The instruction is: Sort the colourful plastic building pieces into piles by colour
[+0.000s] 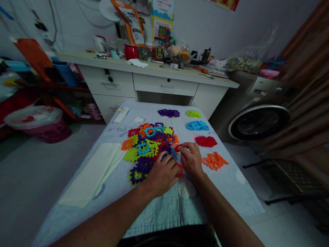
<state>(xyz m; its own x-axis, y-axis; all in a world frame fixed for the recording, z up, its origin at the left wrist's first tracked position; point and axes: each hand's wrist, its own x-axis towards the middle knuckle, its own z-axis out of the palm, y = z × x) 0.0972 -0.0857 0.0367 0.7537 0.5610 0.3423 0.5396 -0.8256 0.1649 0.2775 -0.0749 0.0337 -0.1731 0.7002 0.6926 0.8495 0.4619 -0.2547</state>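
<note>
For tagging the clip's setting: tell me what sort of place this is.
Most likely a room in a home: a cluttered white desk with drawers, a white front-loading washing machine beside it, and a pale blue cloth-covered table bearing colourful plastic interlocking tiles under the left hand and right hand.

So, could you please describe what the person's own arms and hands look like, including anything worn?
The left hand and right hand are bare: no gloves, and no ring, watch or bracelet shows in the dim light. The left arm and right arm are uncovered down to the picture's lower edge, so no sleeve is in view.
</note>
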